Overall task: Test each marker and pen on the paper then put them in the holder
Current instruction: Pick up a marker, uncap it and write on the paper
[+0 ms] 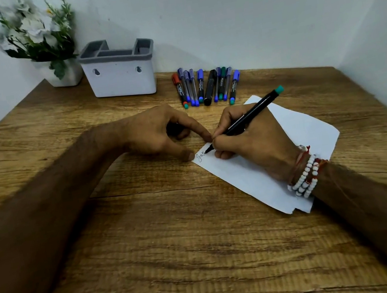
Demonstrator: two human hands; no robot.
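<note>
White walls are closing in a wooden worktop (178, 250), where the holder (124, 81) is standing at the far left beside a flower pot (67, 75). Nothing is sticking out of the holder, so I judge the task is only beginning. Right of it, a row of markers and pens (208, 85) is lying with caps on, probably waiting for the test. The paper (298, 129) is lying near the right side, turned at an angle, which suits the writing hand.

The right hand (255, 141) is resting on the paper, and its fingers (219, 139) are pinching a black marker (250, 114) low on the barrel; the tip is touching the sheet at a small scribble (200, 156). The left hand (154, 132) is pressing the paper's left corner with forefinger and thumb, I think to stop it from sliding. Its other fingers are curling over something dark, maybe the cap, but I cannot tell
</note>
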